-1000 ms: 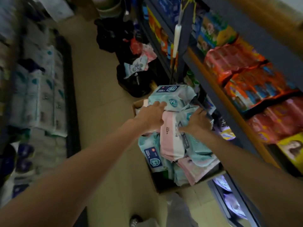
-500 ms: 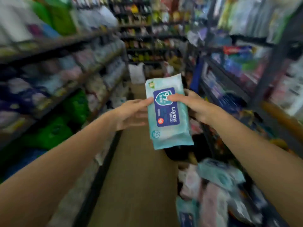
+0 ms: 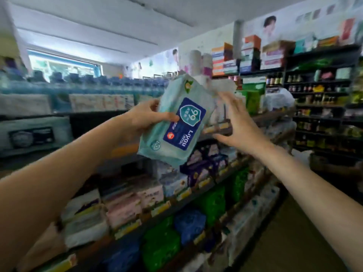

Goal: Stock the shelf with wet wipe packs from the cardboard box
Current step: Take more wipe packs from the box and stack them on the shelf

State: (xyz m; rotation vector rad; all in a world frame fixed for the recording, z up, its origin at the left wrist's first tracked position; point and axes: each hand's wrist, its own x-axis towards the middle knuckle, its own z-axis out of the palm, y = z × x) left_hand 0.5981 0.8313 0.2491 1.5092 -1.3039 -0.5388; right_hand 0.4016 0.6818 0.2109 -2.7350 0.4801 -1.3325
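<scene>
arms: bare to frame edge | hands (image 3: 149, 116): ungloved, no jewellery seen

Left arm: bare, reaching up and forward from the lower left, forearm slanting toward the middle.
Left hand (image 3: 144, 118): raised at mid-height, fingers curled behind the pack (image 3: 176, 122), thumb pressed across its front beside the blue label; it grips the pack's left edge.
Right arm: bare, stretching up from the lower right edge, wrist bent slightly back.
Right hand (image 3: 238, 126): back toward the camera, fingers spread and mostly straight, thumb pointing left; fingertips near the pack's upper right edge, contact not clear through blur.
</scene>
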